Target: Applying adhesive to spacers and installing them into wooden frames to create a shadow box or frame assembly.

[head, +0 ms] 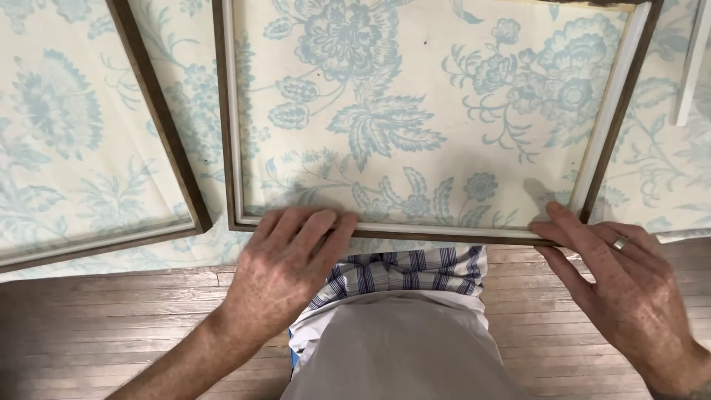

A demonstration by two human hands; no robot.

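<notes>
A cream cloth (67,148) printed with pale blue flowers covers the surface from nine to three o'clock; worn dark wooden floorboards (111,318) run beneath, toward six o'clock.

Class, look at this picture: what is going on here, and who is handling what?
A person stands at a table covered in a blue floral cloth. Both hands rest on the near edge of a dark wooden frame: the left hand flat near its left corner, the right hand, wearing a ring, at its right corner. A second frame lies to the left, and a white strip at the far right. The floor is wooden.
</notes>
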